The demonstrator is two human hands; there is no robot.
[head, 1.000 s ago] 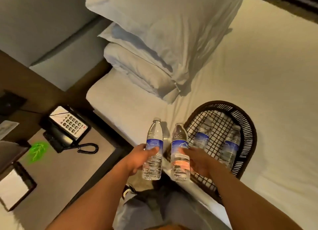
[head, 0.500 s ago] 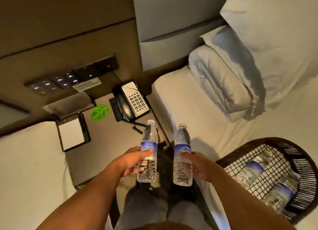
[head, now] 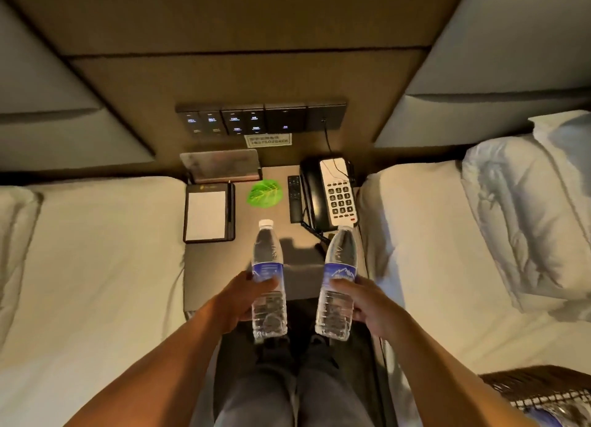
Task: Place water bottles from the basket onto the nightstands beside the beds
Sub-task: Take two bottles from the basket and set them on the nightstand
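I hold two clear water bottles with blue labels upright in front of me. My left hand (head: 238, 302) grips the left bottle (head: 268, 266) around its lower half. My right hand (head: 367, 305) grips the right bottle (head: 339, 263) the same way. Both bottles hang in the air over the near edge of the brown nightstand (head: 217, 276), which stands between two beds. The dark wicker basket (head: 540, 391) lies on the right bed at the bottom right corner, mostly cut off by the frame, with part of a bottle showing inside.
On the nightstand lie a notepad holder (head: 208, 216), a green leaf card (head: 263, 195), a remote (head: 295, 198), a corded phone (head: 331, 199) and a tray (head: 220, 166). A switch panel (head: 260, 119) is on the wall. White beds flank both sides; pillows (head: 527, 202) at right.
The view has swung left from the right bed and basket to face the nightstand squarely. Both hands carried their bottles along, now over the nightstand's near edge and held wider apart.
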